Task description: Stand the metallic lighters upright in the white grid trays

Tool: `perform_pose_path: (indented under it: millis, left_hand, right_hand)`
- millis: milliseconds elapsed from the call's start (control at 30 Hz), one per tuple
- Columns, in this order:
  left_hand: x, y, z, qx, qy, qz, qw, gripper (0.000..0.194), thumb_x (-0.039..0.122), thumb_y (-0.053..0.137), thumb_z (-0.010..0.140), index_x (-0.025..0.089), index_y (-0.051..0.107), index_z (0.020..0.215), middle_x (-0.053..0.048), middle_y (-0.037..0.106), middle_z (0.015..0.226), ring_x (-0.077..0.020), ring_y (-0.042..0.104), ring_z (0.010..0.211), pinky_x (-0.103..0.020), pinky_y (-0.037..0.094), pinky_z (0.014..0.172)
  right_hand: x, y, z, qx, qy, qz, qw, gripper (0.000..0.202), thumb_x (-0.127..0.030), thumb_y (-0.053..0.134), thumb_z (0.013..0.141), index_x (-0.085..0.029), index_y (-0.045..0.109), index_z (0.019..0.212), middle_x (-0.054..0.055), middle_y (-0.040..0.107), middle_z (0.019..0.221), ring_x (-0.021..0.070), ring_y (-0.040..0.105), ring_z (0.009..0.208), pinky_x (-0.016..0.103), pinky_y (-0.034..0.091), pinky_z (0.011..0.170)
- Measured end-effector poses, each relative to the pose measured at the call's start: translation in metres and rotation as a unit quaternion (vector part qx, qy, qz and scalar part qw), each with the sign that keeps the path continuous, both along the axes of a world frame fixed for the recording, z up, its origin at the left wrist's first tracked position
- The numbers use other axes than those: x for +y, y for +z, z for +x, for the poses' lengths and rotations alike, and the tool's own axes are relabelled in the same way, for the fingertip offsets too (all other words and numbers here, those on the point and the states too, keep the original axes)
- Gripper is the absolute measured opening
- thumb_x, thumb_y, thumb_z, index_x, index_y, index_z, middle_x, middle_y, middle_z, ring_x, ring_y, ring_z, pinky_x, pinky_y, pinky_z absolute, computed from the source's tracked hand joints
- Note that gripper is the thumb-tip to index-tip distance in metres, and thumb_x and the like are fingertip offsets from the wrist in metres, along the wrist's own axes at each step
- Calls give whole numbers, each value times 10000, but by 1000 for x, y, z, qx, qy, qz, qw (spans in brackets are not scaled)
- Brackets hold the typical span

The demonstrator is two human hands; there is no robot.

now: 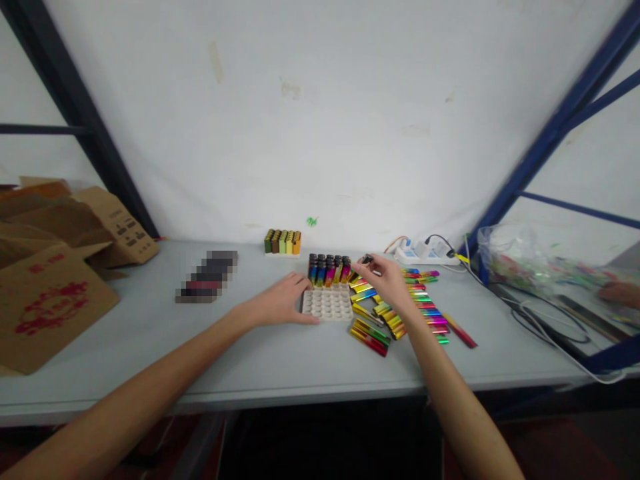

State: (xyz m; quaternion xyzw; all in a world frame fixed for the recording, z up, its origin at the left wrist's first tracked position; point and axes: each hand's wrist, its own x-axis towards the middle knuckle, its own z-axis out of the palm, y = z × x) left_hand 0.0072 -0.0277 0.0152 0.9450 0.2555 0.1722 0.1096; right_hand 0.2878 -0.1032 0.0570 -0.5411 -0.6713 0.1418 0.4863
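Observation:
My left hand [280, 301] spans the left side of a white tray [327, 305] with rows of round holes, its thumb along the front corner and its fingers at the back. Colourful metallic lighters [330, 272] with black tops stand upright in rows at the tray's back. Just right of them, my right hand [384, 279] pinches one lighter [367, 259] by its dark end; my fingers partly hide it. Under and around my right wrist lie many loose shiny lighters [370, 337], in gold, red, green, blue and pink.
Near the wall stands a block of green, brown, yellow and orange lighters [283, 242]. A pixelated dark object [207, 277] lies to the left, beside open cardboard boxes [60, 287]. A power strip [425, 253] with cables sits back right. Another person's hand [620, 293] shows at far right.

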Motion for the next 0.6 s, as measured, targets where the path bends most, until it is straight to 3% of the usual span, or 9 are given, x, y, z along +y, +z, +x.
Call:
perform_pose_path:
  millis: [133,300,400,500,600]
  left_hand:
    - [-1,3,0,11,0,1,1000,689,775,753,784,201,623,1141,-110,640,1167,-326,585,1143,-419,459,1029]
    - [-2,2,-1,17,-1,5,1000,682,766,745,802,196,614,1152,-113,636,1184,-324,578,1155,-416,450,1040]
    - [-2,3,0,17,-1,3,1000,679,765,749,797,198,616,1146,-110,638,1168,-327,577,1141,-424,456,1031]
    - [-3,4,0,16,4,-5,1000,688,765,752,787,192,623,1146,-113,640,1164,-333,581,1140,-426,459,1026]
    - [-3,5,0,7,4,-7,1000,685,781,730,789,201,630,1139,-111,648,1157,-333,587,1133,-427,459,1022]
  right_hand:
    - [2,-6,-1,-12,-1,1,1000,510,-710,546,961,-233,517,782,12,577,761,188,522,737,317,429,697]
    - [-5,-12,-11,42,112,-65,991,454,-666,444,1036,-245,505,877,-1,611,793,179,568,768,321,484,775]
    - [-12,-15,-20,110,155,-109,976,450,-693,493,1007,-262,453,883,-38,519,742,156,530,662,301,484,659]
    - [-15,-15,-28,190,170,-151,955,527,-770,573,921,-275,403,869,-70,386,685,122,388,529,263,354,492]
    - [-15,-14,-34,215,143,-202,945,606,-857,486,901,-267,392,798,-76,261,616,110,219,486,264,196,445]
